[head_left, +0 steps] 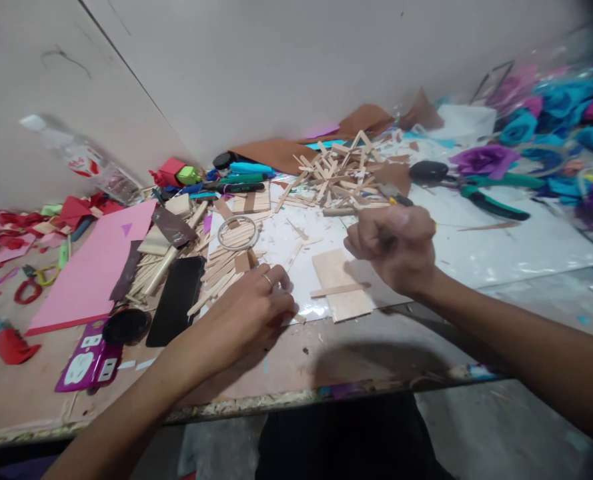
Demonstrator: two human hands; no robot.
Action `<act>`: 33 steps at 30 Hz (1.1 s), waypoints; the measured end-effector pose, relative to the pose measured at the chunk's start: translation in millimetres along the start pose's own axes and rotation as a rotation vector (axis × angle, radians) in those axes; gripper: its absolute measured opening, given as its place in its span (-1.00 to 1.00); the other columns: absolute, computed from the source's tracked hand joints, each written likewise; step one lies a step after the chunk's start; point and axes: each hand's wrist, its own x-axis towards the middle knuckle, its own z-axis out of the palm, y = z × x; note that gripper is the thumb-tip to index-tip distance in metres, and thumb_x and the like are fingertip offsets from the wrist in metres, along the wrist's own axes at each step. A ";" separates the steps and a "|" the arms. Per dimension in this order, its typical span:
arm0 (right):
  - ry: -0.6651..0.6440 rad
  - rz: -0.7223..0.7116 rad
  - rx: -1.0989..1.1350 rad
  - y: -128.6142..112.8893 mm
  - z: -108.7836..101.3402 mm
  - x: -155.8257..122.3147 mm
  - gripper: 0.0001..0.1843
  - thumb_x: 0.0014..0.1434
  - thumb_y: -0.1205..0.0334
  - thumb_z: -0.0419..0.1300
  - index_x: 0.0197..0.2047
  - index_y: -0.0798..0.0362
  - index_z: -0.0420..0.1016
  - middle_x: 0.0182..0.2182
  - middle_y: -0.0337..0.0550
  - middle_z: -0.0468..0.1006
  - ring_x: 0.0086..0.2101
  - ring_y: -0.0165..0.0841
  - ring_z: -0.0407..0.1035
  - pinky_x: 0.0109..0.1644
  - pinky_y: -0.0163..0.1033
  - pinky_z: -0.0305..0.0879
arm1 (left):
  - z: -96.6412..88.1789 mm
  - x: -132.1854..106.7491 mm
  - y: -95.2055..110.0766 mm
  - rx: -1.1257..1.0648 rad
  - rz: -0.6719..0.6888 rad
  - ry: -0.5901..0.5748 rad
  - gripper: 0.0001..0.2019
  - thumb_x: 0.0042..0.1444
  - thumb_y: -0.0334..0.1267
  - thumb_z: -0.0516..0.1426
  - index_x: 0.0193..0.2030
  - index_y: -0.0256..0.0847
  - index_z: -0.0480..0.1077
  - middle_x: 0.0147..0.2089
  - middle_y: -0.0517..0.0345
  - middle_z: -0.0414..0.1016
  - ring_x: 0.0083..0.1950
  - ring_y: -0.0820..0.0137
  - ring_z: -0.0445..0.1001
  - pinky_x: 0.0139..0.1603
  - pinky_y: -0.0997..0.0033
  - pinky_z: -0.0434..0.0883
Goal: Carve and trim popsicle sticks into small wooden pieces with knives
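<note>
My left hand [253, 303], a ring on one finger, rests low at the white sheet's front edge. Its fingers are curled in, and what they hold, if anything, is hidden. Beside it lie loose wooden craft sticks [219, 272] and a metal ring [237, 233]. My right hand [396, 247] is a fist raised over the sheet, closed on a slim yellow-and-black tool [397, 195] mostly hidden by the fingers. Below and left of this fist, a flat wooden panel [333, 267] of sticks side by side lies on the sheet, with one stick [340, 290] across it.
A heap of stick pieces [343, 170] lies behind my hands. Green-handled pliers [493, 200] are at the right, near paper flowers [483, 160]. A black phone [177, 300], pink sheet [91, 267], scissors [29, 287] and bottle [83, 160] occupy the left. The table edge [246, 403] runs in front.
</note>
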 end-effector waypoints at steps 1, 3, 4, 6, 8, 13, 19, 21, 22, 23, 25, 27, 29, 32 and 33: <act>0.003 0.001 -0.008 0.6 0.2 -0.8 -0.37 0.28 -0.13 0.16 -0.69 -0.01 0.09 -0.72 -0.35 -0.04 -0.65 -0.45 -0.14 -0.51 -0.21 -0.21 | -0.4 -0.9 -1.3 0.006 0.017 -0.012 -0.81 0.40 -0.31 0.08 -0.20 -0.24 0.50 -0.04 0.00 0.41 -0.07 0.25 0.34 -0.06 0.21 0.31; 0.002 -0.013 -0.038 0.0 -0.7 -0.8 -0.35 0.32 -0.18 0.12 -0.67 -0.03 0.07 -0.70 -0.36 -0.05 -0.63 -0.43 -0.12 -0.50 -0.20 -0.19 | -0.6 -2.6 -2.4 -0.004 0.037 -0.044 -0.86 0.40 -0.31 0.08 -0.17 -0.24 0.46 -0.04 0.00 0.40 -0.04 0.24 0.34 -0.03 0.21 0.32; -0.023 -0.022 -0.075 -1.7 -2.1 0.4 -0.35 0.35 -0.21 0.09 -0.65 -0.04 0.06 -0.69 -0.36 -0.04 -0.62 -0.42 -0.12 -0.49 -0.20 -0.19 | -0.2 -3.0 -1.8 -0.033 0.029 -0.046 -0.87 0.40 -0.31 0.08 -0.16 -0.23 0.44 -0.05 0.02 0.41 -0.05 0.26 0.35 -0.02 0.22 0.32; -0.141 -0.020 -0.222 -7.8 -7.9 5.0 -0.35 0.39 -0.22 0.05 -0.61 -0.03 0.05 -0.65 -0.36 -0.02 -0.59 -0.43 -0.10 -0.47 -0.21 -0.17 | 2.5 -1.6 1.8 -0.141 -0.032 0.024 -0.86 0.41 -0.32 0.05 -0.18 -0.21 0.41 -0.15 0.09 0.44 -0.12 0.32 0.39 -0.07 0.29 0.34; -0.333 0.011 -0.461 -15.7 -17.2 12.0 -0.39 0.38 -0.14 0.14 -0.59 0.00 0.08 -0.61 -0.38 0.01 -0.55 -0.45 -0.09 -0.44 -0.23 -0.15 | 8.0 3.0 8.0 -0.286 -0.113 0.127 -0.85 0.41 -0.32 0.05 -0.22 -0.18 0.38 -0.28 0.19 0.46 -0.26 0.40 0.40 -0.22 0.38 0.32; -0.789 0.201 -0.890 -29.6 -39.9 24.8 -0.81 0.20 0.23 0.32 -0.39 0.06 0.40 -0.56 -0.39 0.33 -0.52 -0.48 0.17 -0.39 -0.30 -0.03 | 30.2 22.1 22.1 -0.596 -0.195 0.202 -0.87 0.39 -0.31 0.07 -0.18 -0.17 0.43 -0.35 0.21 0.54 -0.37 0.45 0.48 -0.33 0.43 0.32; -0.960 0.473 -0.934 -39.2 -30.6 18.9 -0.87 0.16 0.39 0.21 -0.23 0.00 0.38 -0.47 -0.32 0.41 -0.48 -0.42 0.26 -0.43 -0.32 0.01 | 45.8 32.3 20.7 -0.658 -0.243 0.232 -0.87 0.39 -0.28 0.09 -0.14 -0.19 0.47 -0.34 0.18 0.56 -0.37 0.43 0.51 -0.33 0.44 0.37; -0.962 0.486 -0.920 -41.3 -25.6 16.5 -0.87 0.18 0.40 0.18 -0.22 0.00 0.37 -0.47 -0.31 0.39 -0.47 -0.40 0.27 -0.43 -0.32 0.03 | 46.3 32.3 17.9 -0.597 -0.204 0.265 -0.87 0.39 -0.29 0.10 -0.11 -0.18 0.49 -0.32 0.19 0.56 -0.35 0.43 0.49 -0.30 0.43 0.37; -0.961 0.484 -0.912 -42.0 -24.4 16.0 -0.87 0.19 0.41 0.16 -0.20 0.00 0.37 -0.47 -0.31 0.39 -0.46 -0.40 0.27 -0.42 -0.32 0.04 | 46.4 32.0 16.3 -0.569 -0.178 0.280 -0.87 0.38 -0.30 0.11 -0.11 -0.17 0.50 -0.30 0.19 0.56 -0.32 0.43 0.50 -0.27 0.43 0.38; -0.960 0.479 -0.905 -42.8 -24.3 15.9 -0.86 0.20 0.42 0.15 -0.19 0.00 0.38 -0.47 -0.30 0.39 -0.45 -0.39 0.29 -0.41 -0.32 0.05 | 46.6 31.7 14.7 -0.546 -0.152 0.297 -0.88 0.38 -0.31 0.12 -0.10 -0.17 0.51 -0.27 0.18 0.58 -0.27 0.42 0.51 -0.23 0.42 0.38; -0.959 0.465 -0.887 -44.7 -26.5 17.1 -0.81 0.20 0.41 0.18 -0.12 0.00 0.43 -0.44 -0.29 0.45 -0.41 -0.37 0.33 -0.38 -0.32 0.07 | 47.2 31.1 11.5 -0.508 -0.102 0.334 -0.88 0.36 -0.33 0.15 -0.06 -0.15 0.53 -0.19 0.18 0.60 -0.19 0.41 0.54 -0.14 0.42 0.39; -0.993 0.478 -0.866 -47.6 -30.3 19.4 -0.69 0.20 0.38 0.25 0.03 -0.01 0.51 -0.29 -0.22 0.57 -0.31 -0.34 0.40 -0.31 -0.32 0.15 | 47.4 30.6 8.5 -0.489 -0.071 0.366 -0.84 0.35 -0.35 0.16 -0.03 -0.12 0.55 -0.13 0.18 0.62 -0.13 0.42 0.55 -0.09 0.43 0.39; -1.047 0.529 -0.854 -50.4 -33.1 21.5 -0.46 0.20 0.37 0.30 0.24 -0.04 0.49 -0.08 -0.16 0.63 -0.18 -0.31 0.46 -0.20 -0.31 0.22 | 46.6 30.4 5.9 -0.488 -0.077 0.386 -0.83 0.36 -0.36 0.16 -0.03 -0.11 0.57 -0.13 0.20 0.63 -0.14 0.44 0.55 -0.11 0.45 0.38; -1.095 0.597 -0.887 -50.3 -33.8 21.8 -0.26 0.22 0.39 0.30 0.44 -0.11 0.35 0.02 -0.16 0.65 -0.12 -0.29 0.51 -0.13 -0.31 0.26 | 43.6 30.8 2.9 -0.514 -0.135 0.407 -0.85 0.34 -0.36 0.17 -0.08 -0.13 0.59 -0.21 0.22 0.62 -0.24 0.46 0.52 -0.22 0.46 0.35; -1.095 0.596 -0.898 -48.8 -33.5 21.0 -0.24 0.22 0.38 0.30 0.45 -0.13 0.32 0.02 -0.16 0.65 -0.11 -0.28 0.51 -0.12 -0.30 0.26 | 42.7 30.9 2.2 -0.525 -0.155 0.410 -0.86 0.33 -0.35 0.18 -0.10 -0.14 0.59 -0.23 0.23 0.62 -0.26 0.46 0.51 -0.24 0.46 0.35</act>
